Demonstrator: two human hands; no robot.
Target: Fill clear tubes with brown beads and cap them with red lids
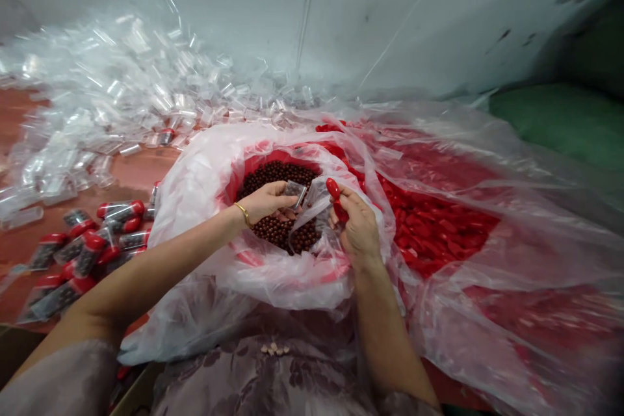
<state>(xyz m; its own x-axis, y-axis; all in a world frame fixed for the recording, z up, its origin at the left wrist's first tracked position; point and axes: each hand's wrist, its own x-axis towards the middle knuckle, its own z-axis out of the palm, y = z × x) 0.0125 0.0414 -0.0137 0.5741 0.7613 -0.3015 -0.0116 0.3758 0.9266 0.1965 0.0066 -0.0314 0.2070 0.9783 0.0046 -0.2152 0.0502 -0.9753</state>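
My left hand, with a gold bracelet at the wrist, grips a clear plastic tube over the brown beads. These beads fill a round container lined with a white plastic bag. To the right, my right hand is closed on red caps, one held up at the fingertips and another lower, against the fingers. Part of the clear bag lies between the two hands. How full the held tube is cannot be made out.
Many clear tubes are heaped at the back left. Filled tubes with red caps lie at the left on the reddish table. A clear bag of red caps spreads at the right. Behind stands a pale wall.
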